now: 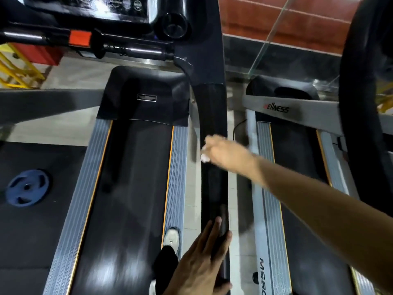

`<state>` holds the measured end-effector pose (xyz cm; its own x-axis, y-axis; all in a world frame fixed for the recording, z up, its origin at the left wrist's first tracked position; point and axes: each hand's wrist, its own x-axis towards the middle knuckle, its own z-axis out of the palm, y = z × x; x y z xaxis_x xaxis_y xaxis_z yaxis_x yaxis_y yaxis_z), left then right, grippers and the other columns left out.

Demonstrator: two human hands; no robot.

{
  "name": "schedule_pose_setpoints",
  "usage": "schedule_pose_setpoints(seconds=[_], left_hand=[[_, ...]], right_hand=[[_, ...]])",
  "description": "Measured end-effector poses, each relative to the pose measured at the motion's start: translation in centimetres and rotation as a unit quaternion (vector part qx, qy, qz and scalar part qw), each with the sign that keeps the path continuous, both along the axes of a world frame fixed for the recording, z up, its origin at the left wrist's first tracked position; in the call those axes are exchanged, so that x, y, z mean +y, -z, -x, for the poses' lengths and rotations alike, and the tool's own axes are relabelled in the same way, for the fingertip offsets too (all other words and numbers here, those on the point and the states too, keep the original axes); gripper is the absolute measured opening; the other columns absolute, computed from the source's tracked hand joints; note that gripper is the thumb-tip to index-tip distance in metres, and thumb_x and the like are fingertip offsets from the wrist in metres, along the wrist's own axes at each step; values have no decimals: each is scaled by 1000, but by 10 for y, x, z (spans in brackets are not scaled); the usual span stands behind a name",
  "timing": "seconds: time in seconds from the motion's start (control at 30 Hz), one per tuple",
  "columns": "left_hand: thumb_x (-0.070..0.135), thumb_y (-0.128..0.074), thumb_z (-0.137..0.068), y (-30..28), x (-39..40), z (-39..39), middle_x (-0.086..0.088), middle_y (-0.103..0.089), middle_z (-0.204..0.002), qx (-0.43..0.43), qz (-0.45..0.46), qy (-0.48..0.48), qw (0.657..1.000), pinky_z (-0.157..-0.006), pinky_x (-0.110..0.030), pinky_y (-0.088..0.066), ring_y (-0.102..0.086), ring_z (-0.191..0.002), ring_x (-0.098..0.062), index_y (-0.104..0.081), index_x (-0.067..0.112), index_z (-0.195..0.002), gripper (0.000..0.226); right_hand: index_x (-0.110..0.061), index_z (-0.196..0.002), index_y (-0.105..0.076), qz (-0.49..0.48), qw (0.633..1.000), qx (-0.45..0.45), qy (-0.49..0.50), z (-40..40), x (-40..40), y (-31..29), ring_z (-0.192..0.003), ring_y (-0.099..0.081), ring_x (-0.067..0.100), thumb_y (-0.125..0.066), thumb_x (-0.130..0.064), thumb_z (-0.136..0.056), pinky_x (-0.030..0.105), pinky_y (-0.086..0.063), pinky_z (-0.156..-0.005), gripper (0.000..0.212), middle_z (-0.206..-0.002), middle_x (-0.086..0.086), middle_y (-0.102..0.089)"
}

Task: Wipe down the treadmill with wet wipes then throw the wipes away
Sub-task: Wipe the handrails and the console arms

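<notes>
Mid-wipe: right hand (225, 153) clutches wet wipe (204, 158) on treadmill side rail (213, 116); left hand (204, 258) flat, fingers straight, braces rail. Risk: bunched wipe slips out, streaks missed.

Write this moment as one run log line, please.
step: wiping handrail | right hand: holds wet wipe on right handrail | left hand: flat on same handrail, nearer | wipe disposal: not yet done
</notes>
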<state>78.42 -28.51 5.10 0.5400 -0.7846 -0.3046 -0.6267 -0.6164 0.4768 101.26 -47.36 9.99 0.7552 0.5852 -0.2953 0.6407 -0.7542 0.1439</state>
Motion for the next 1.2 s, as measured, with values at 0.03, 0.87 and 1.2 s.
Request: schedule_pose_setpoints(seconds=[0.03,0.87,1.2], left_hand=[[87,-58,-60,2,3,5,-14,-39,-159,-9,7,-14,1000,-98,-26,-39,-48,-139,-23,-44,19,-152,116],[45,-65,-90,38,27,75,-11,-44,-156,-112,231,-158,954,-95,-23,-53,-64,-123,-20,-47,8,-148,71],[59,-51,-96,18,23,95,5,-50,-132,47,93,-301,948,-86,-37,-51,-65,-104,-26,-48,23,-140,57]], right_hand=[[-10,-114,-66,-22,998,-29,45,-13,-7,0,-103,-51,31,-45,-11,-101,37,-42,-82,25,-113,13,-52],[-21,-127,-68,-446,790,-16,420,142,21,20,-90,-54,-9,-53,-23,-103,14,-45,-97,29,-95,-11,-48],[-19,-124,-69,-363,880,67,299,301,51,24,-95,-52,1,-53,-23,-102,13,-42,-89,27,-100,-6,-49]])
